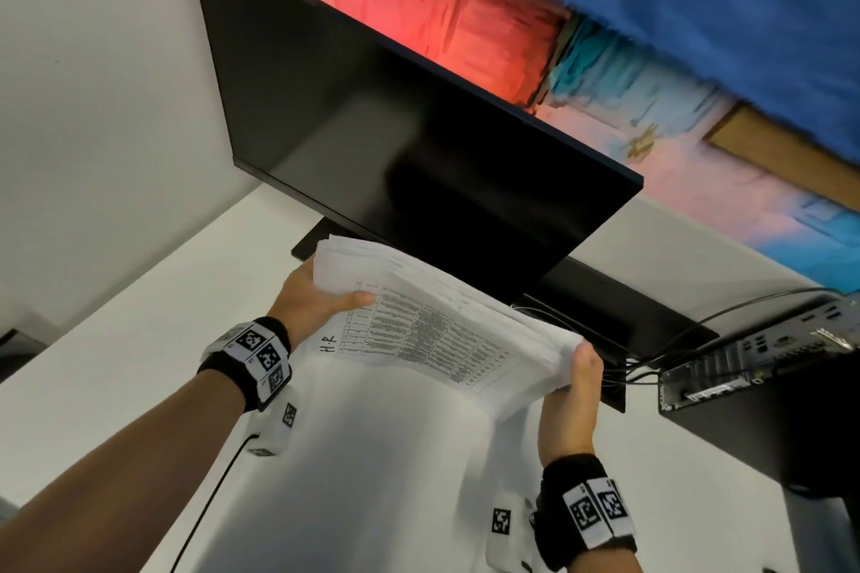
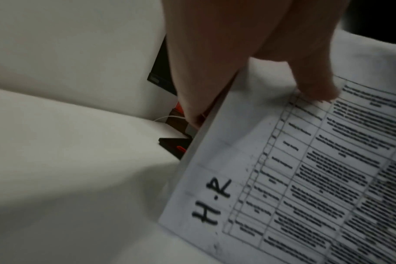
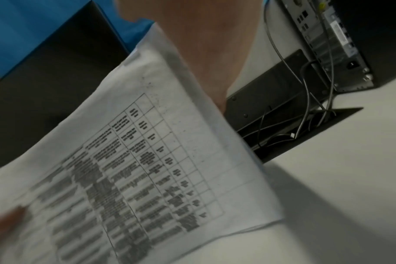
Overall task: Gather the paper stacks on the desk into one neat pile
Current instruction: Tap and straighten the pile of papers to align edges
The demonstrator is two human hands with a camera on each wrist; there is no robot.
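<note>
Paper stack (image 1: 433, 316) held up off the desk (image 1: 139, 340) between both hands, in front of the monitor (image 1: 395, 130).

Left hand (image 1: 316, 298) pinches the stack's left edge, thumb on the printed top sheet marked "H.R" and fingers beneath; right hand (image 1: 574, 391) clasps the right edge, fingers curled round it. Sheets look roughly gathered but fanned at the edges, so squaring them and setting them down as one pile seems to remain; no other loose stack shows in these views. White desk carries a black cable (image 1: 209, 502), an open cable tray (image 3: 305, 128) with wires, and a small computer (image 1: 763, 358) to the right. White wall and a colourful picture (image 1: 581, 37) stand behind.
</note>
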